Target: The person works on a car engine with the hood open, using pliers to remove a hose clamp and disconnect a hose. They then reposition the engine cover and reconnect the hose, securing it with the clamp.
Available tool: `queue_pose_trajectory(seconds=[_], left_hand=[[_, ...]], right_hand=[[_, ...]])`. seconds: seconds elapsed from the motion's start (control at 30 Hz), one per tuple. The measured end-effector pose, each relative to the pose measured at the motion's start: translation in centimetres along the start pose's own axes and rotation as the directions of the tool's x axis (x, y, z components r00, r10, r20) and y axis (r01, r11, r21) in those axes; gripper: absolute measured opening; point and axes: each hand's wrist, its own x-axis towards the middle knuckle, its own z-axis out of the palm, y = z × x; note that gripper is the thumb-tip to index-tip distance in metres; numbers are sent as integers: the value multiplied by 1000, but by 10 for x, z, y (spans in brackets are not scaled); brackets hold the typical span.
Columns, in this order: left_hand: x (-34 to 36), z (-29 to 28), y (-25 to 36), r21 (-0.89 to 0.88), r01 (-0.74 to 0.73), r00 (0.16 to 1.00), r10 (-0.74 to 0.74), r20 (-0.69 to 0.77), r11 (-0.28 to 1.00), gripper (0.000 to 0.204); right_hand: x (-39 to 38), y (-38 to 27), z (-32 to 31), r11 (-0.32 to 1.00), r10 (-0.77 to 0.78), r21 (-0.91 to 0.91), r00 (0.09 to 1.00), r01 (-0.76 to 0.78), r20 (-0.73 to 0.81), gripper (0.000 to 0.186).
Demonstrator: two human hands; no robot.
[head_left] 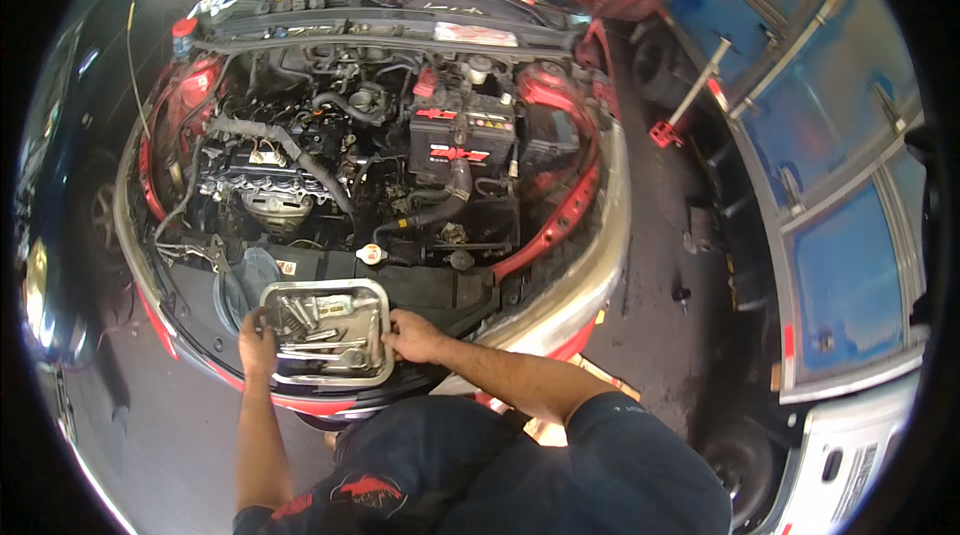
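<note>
A rectangular metal tray [330, 286] is at the near edge of a red car's open engine bay, left of the middle of the scene, above the dark plastic front cover [425, 287] — whether it rests on that cover or is held just over it, I cannot tell. The left hand [257, 342] is at the tray's left side, its fingers clamped on the rim. The right hand [413, 338] has the opposite rim pinched between thumb and fingers, the forearm reaching in from the near right, out of a dark sleeve [610, 415].

Loose hand tools lie in the tray: a long silver ratchet-like tool [345, 359] runs across the near part, and small metal pieces [293, 315], probably sockets, are bunched toward the far left. A translucent bluish plastic piece [228, 287] is just beyond the tray's left side.

Farther in, the engine [270, 180] fills the left half of the bay, while a black car battery [440, 150] with red-and-white labels stands to the right of it. A round white cap [371, 254] is between the tray and the battery. Off to the right, a red-based stand [664, 135] is on the dark floor [655, 285], near large blue panels [850, 265] in metal frames.
</note>
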Motion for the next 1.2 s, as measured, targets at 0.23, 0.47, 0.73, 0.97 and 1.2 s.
queue_pose_trajectory(seconds=[0.23, 0.47, 0.73, 0.97, 1.2], left_hand=[[-3, -12, 19, 206, 118, 990, -97, -107, 971, 21], [65, 4, 86, 170, 6, 986, 22, -164, 985, 22], [124, 60, 159, -37, 11, 999, -13, -47, 999, 20], [136, 54, 160, -83, 61, 998, -63, -23, 995, 20], [162, 71, 159, -184, 2, 998, -15, -69, 983, 23]], right_hand=[[58, 1, -117, 987, -1, 157, 971, -37, 239, 28], [189, -15, -145, 968, -238, 80, 971, 239, -22, 31], [301, -69, -96, 766, -359, -556, 932, 321, 44, 52], [330, -77, -148, 853, -509, -249, 836, 458, -205, 37], [343, -58, -171, 894, -442, -189, 867, 406, -232, 23]])
